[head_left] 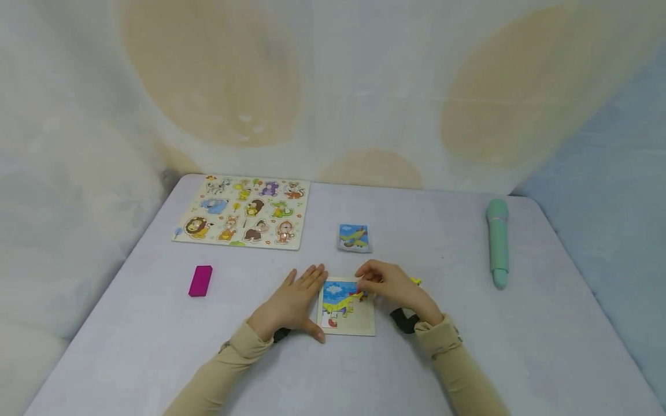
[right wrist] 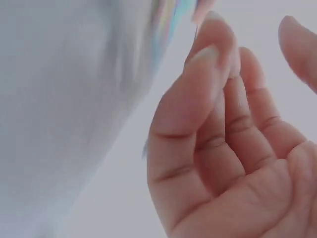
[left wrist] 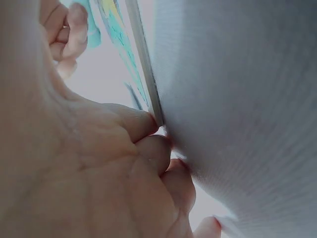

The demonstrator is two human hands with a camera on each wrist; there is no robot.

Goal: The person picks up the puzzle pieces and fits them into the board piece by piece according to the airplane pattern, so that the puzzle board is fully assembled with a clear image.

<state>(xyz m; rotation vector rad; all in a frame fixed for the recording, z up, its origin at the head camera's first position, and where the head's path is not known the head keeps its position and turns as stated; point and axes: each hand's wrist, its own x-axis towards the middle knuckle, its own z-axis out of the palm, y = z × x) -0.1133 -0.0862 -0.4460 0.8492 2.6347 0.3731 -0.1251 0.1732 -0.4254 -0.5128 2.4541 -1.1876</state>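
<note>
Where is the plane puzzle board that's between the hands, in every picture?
Head: just below the middle, puzzle board between the left hand and right hand.
Left wrist: top middle, puzzle board seen edge-on, slanting down to the left hand.
Right wrist: puzzle board at the top, blurred, left of the fingertips.
Shared landmark: the pale tabletop under it.

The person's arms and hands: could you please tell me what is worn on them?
The left sleeve and right sleeve are long, plain tan cloth, with gathered cuffs at the wrists. A small black object shows beneath the right wrist, and a bit of black shows by the left wrist too. No gloves or rings are visible on the left hand or right hand.
</note>
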